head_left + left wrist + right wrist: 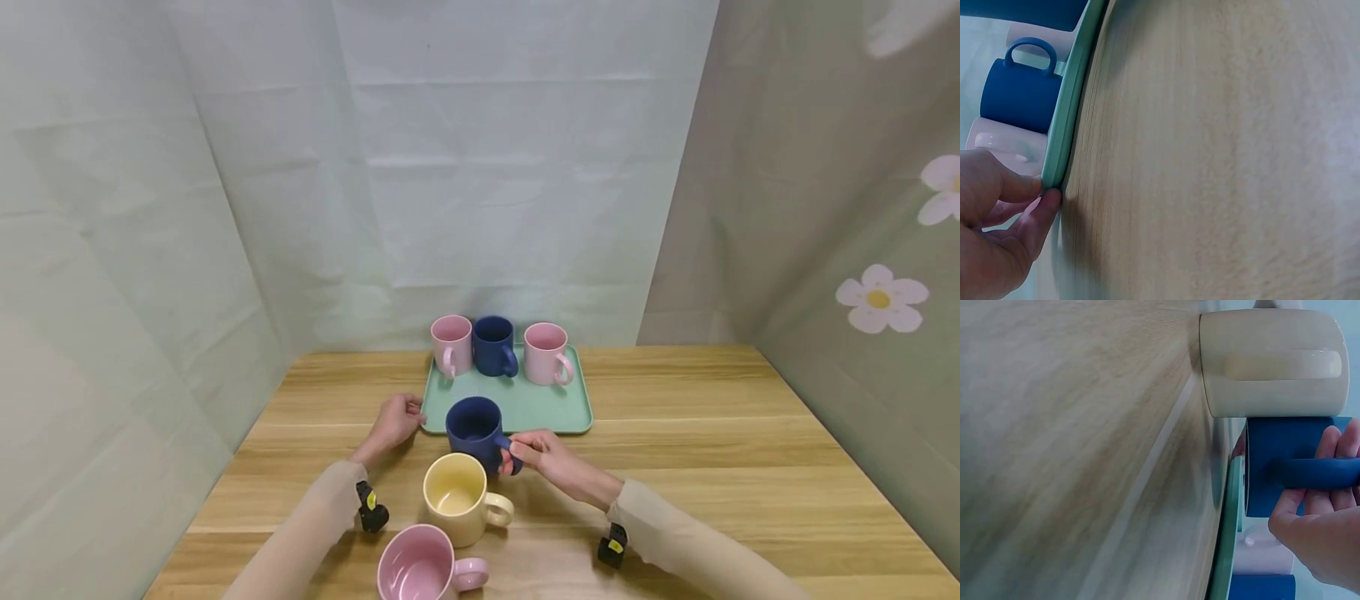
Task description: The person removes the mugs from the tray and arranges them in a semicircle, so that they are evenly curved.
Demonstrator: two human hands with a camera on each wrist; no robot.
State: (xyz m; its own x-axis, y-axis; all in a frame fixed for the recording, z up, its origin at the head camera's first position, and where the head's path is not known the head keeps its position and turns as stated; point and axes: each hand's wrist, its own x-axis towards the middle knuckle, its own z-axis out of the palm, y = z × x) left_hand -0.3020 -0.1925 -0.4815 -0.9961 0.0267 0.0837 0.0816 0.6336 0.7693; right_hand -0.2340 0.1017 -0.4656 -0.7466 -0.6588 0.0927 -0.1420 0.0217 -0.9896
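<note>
A dark blue mug is held by its handle in my right hand, fingers curled through the loop. In the right wrist view, the mug's base looks slightly above the rim of the green tray. My left hand pinches the near left corner of that tray, thumb and fingertips on its rim in the left wrist view. Along the tray's back stand a pink mug, another blue mug and a second pink mug.
Just in front of the held mug stands a yellow mug. Nearer me is a pink mug, cut off by the frame's lower edge. The wooden table extends to both sides, with hanging cloth behind it.
</note>
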